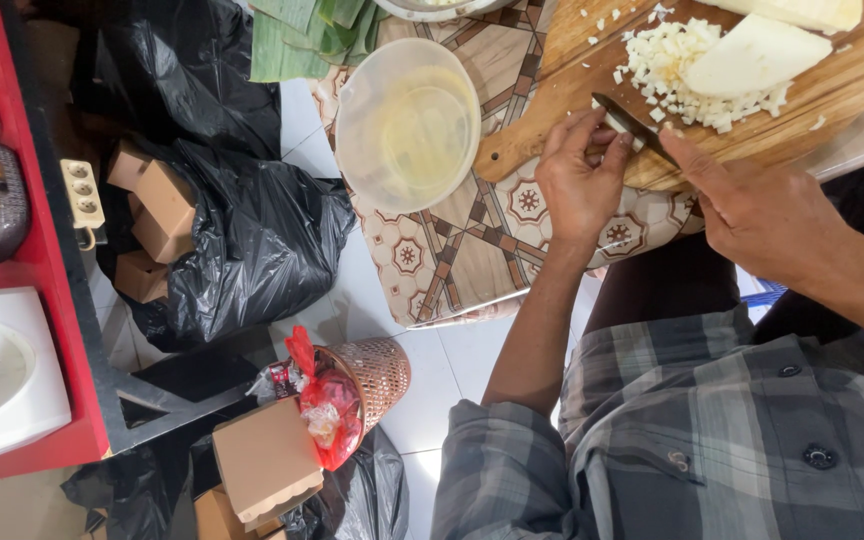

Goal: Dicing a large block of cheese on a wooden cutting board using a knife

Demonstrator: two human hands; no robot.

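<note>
— What is the person wearing?
— A grey-and-white plaid cotton button-up shirt (712, 430) with dark round buttons down the front.
— And the sleeves?
— The left one is rolled into a thick cuff near the elbow; both forearms are bare, with no rings or watch on show.

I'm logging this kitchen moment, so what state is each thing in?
knife: held in right hand, blade on the board
left hand: fingers at the blade
wooden cutting board: strewn with white bits
white block: partly diced
plastic bowl: upright, looks empty
wicker basket: tipped sideways
</note>
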